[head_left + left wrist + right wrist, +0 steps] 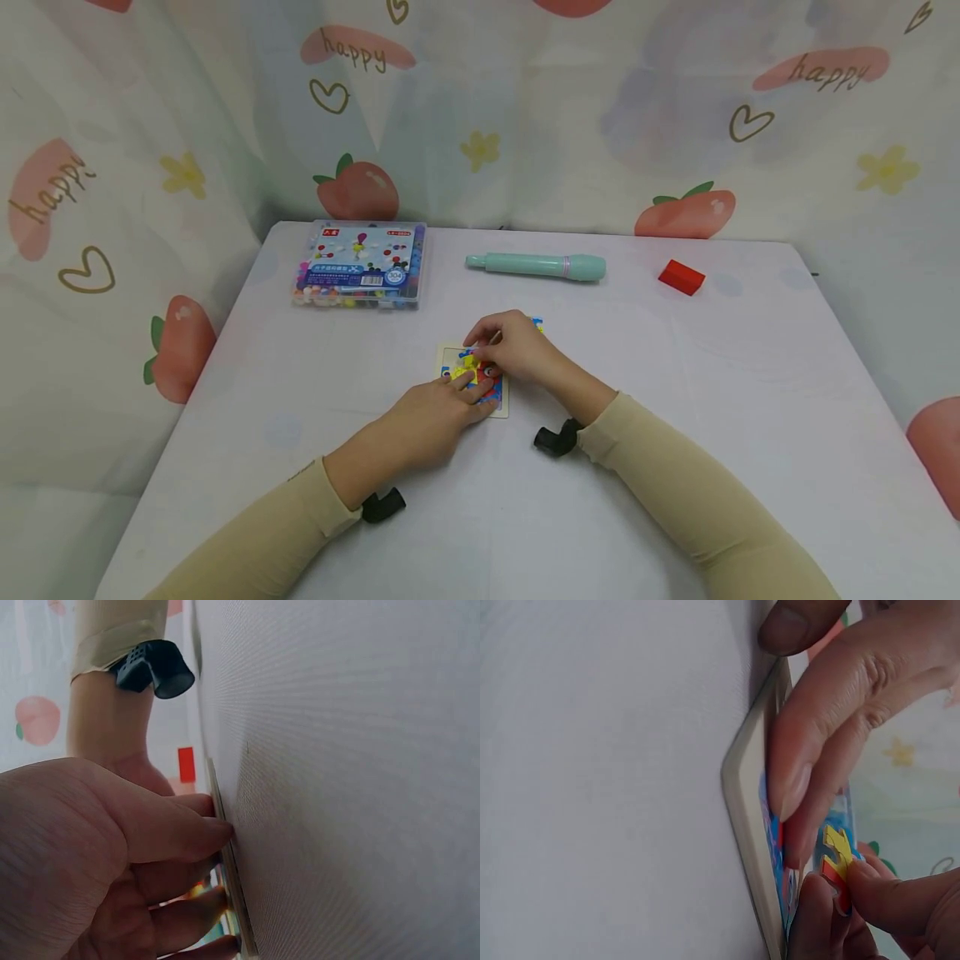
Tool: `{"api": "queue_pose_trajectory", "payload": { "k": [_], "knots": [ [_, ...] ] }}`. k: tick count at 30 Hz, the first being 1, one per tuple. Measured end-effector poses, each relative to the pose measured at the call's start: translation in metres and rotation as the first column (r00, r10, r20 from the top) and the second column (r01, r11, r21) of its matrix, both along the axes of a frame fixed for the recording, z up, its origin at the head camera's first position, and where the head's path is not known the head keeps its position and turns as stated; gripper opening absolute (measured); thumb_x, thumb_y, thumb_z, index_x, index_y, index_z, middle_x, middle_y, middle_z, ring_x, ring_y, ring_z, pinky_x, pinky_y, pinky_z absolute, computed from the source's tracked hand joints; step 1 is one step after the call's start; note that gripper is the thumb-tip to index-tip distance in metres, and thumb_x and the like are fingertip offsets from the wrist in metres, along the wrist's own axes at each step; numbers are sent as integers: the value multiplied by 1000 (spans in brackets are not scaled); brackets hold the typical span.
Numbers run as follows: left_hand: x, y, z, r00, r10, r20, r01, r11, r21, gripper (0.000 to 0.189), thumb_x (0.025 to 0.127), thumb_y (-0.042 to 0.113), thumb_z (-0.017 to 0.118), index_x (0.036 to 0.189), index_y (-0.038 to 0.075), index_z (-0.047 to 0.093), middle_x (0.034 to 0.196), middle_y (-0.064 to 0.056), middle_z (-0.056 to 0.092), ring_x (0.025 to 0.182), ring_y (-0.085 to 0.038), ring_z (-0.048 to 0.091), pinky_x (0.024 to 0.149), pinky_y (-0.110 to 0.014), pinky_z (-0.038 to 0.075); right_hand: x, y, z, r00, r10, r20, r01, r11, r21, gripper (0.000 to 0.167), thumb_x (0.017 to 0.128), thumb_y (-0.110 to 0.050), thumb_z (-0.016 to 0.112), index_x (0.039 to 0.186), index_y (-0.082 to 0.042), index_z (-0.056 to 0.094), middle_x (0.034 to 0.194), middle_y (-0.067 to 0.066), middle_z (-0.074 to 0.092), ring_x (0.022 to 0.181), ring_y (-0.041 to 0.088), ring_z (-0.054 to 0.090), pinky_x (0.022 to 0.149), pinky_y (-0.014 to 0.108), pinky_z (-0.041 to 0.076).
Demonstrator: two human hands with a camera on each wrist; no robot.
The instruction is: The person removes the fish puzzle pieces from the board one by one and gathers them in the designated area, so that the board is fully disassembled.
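Tan sleeves point(251, 529) closest, then a little puzzle board point(504, 404) on the middle of the white table point(495, 517). Left hand point(431, 421) across it, fingers straight on top, thumb at the edge. Right hand point(517, 346) over its far side, pinching a yellow and red puzzle piece point(841, 844). Farther back, left to right: a bead box point(360, 265), a green tube point(536, 266), a red block point(681, 277). Past the table, a fruit cloth point(525, 125).

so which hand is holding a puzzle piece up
The right hand: its thumb and fingers pinch a yellow-and-red piece, while the left hand only rests its fingers on the puzzle.
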State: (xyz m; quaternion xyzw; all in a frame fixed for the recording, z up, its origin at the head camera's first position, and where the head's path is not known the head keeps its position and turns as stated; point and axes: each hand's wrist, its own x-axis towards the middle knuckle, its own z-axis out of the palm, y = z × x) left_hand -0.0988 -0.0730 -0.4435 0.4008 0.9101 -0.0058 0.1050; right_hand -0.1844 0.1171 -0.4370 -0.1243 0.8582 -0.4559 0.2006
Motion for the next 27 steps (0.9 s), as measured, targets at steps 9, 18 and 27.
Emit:
{"api": "queue_pose_trajectory", "payload": {
  "k": [9,18,27],
  "knots": [
    [0,0,1,999,20,25,-20,1000,-11,52,108,17,57,159,29,55,173,4,42,159,-27,44,126,-47,43,-5,16,0,1000,-26,12,26,1000,-2,15,97,-4,77,110,-10,83,97,7,62,72,19,66,63,29,63],
    [0,2,2,998,39,56,-39,999,-15,54,107,15,56,160,29,54,174,5,40,161,-27,42,128,-47,41,-11,48,6,998,-63,4,63,998,26,16,98,-5,76,113,-6,81,95,10,62,62,20,68,64,33,64],
    [1,1,3,997,46,62,-45,999,-15,55,107,14,55,160,30,54,174,5,40,160,-27,43,129,-46,40,-24,87,3,994,-113,-12,114,987,113,16,100,-7,75,115,-7,81,96,10,62,65,22,66,65,31,63]
  ]
}}
